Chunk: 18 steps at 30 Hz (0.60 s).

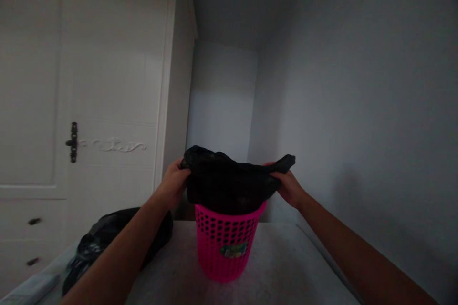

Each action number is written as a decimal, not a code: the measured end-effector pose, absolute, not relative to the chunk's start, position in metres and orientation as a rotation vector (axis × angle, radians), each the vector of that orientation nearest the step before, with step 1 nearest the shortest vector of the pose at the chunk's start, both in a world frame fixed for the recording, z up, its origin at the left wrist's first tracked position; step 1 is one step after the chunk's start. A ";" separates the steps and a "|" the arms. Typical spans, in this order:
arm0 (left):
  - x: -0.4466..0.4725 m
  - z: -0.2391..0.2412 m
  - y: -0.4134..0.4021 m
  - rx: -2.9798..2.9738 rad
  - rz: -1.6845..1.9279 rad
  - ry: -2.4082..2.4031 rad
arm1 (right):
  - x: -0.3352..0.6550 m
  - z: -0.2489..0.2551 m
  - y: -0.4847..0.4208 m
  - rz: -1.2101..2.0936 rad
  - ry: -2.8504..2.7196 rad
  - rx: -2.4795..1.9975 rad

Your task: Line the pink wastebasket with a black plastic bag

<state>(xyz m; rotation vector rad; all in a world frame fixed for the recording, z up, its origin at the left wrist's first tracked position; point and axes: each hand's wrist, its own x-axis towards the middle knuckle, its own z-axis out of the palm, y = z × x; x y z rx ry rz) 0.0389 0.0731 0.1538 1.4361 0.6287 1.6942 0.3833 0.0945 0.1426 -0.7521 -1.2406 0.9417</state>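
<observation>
A bright pink wastebasket (226,233) with a pattern of holes and a small green label stands upright on a pale surface. Above and partly inside its rim is a black trash bag (229,186), its upper edge stretched wide between my hands. My left hand (175,181) is closed on the bag's left edge. On the other side, my right hand (287,185) pinches the right edge, where a corner of plastic sticks out past the fingers. How deep the bag reaches into the basket is hard to tell.
Left of the basket, partly behind my left forearm, lies another black plastic bag (103,233). A white wardrobe (118,90) with dark handles stands at the left. The pale surface (282,267) extends under the basket, with a bare wall (358,105) along the right.
</observation>
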 end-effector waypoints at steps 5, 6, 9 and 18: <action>0.002 0.157 0.043 1.322 1.706 0.655 | 0.419 0.122 0.074 1.024 -1.303 -0.796; -0.008 0.157 0.039 1.419 1.619 0.721 | 0.427 0.117 0.069 1.046 -1.360 -0.841; -0.038 0.159 0.033 1.826 1.169 0.961 | 0.445 0.112 0.056 1.083 -1.507 -0.943; -0.036 0.179 0.026 2.196 1.378 1.302 | 0.440 0.162 0.033 0.637 -1.551 -0.769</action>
